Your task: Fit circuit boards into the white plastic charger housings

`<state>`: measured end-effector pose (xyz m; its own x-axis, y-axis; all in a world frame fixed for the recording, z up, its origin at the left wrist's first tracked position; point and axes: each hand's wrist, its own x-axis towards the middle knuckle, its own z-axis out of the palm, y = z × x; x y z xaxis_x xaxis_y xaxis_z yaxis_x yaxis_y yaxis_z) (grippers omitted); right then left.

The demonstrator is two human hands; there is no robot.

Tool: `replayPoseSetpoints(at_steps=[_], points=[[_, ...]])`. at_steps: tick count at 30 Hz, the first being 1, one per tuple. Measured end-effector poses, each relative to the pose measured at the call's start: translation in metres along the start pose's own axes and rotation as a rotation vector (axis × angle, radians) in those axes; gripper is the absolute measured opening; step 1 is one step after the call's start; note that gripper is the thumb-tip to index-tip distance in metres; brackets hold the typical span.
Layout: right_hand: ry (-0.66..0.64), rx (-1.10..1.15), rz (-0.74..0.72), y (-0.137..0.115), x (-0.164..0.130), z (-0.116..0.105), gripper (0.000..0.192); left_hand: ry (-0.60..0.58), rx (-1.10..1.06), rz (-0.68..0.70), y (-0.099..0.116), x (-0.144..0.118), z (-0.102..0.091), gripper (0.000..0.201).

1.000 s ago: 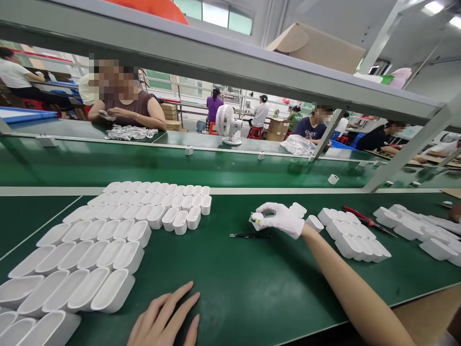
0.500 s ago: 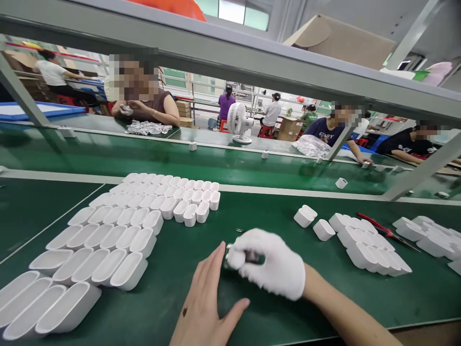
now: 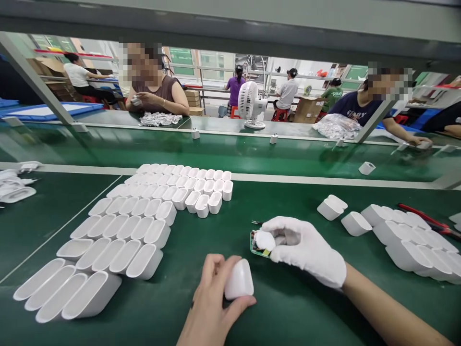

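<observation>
Grip state: the left hand, bare, pinches a white plastic shell between thumb and curled fingers, its closed end toward the camera. The right hand, in a white glove, pinches a small green circuit board by its edge, at 2 o'clock from the shell and just beside it. Both parts sit low over the green desk.

Step in hand, as judged: board and shell are brought together for fitting. The next move calls for turning the shell's open end toward the board and aligning the board squarely with the opening.

Surroundings: rows of empty open shells lie at 10 o'clock; closed white housings at 3 o'clock, with red-handled cutters beyond. Tweezers lie just behind the glove. Nothing stands between the two parts.
</observation>
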<state>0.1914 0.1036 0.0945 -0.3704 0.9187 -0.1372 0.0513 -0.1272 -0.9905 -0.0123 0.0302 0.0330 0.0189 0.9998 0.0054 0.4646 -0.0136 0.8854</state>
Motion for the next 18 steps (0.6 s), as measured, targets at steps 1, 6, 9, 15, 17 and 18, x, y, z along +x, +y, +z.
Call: replayPoseSetpoints(at_steps=[1, 6, 9, 15, 17, 18], points=[[-0.015, -0.019, -0.036, 0.000, 0.000, 0.000, 0.041, 0.012, -0.076, -0.008, -0.002, 0.000, -0.001, 0.035], [-0.102, -0.326, -0.344, 0.000, -0.009, 0.013, 0.022, -0.030, -0.287, -0.001, -0.014, -0.001, -0.002, 0.046], [-0.157, -0.567, -0.436, -0.002, -0.015, 0.020, 0.016, -0.033, -0.237, 0.007, -0.013, -0.003, -0.001, 0.046], [-0.217, -0.645, -0.513, -0.006, -0.018, 0.022, 0.022, 0.051, -0.190, 0.059, -0.005, -0.005, -0.006, 0.034], [-0.210, -0.654, -0.570, -0.007, -0.017, 0.024, 0.023, 0.051, -0.182, 0.068, -0.004, -0.004, -0.007, 0.034], [-0.222, -0.668, -0.587, -0.006, -0.017, 0.025, 0.022, 0.049, -0.177, 0.068, -0.004, -0.004, -0.007, 0.034]])
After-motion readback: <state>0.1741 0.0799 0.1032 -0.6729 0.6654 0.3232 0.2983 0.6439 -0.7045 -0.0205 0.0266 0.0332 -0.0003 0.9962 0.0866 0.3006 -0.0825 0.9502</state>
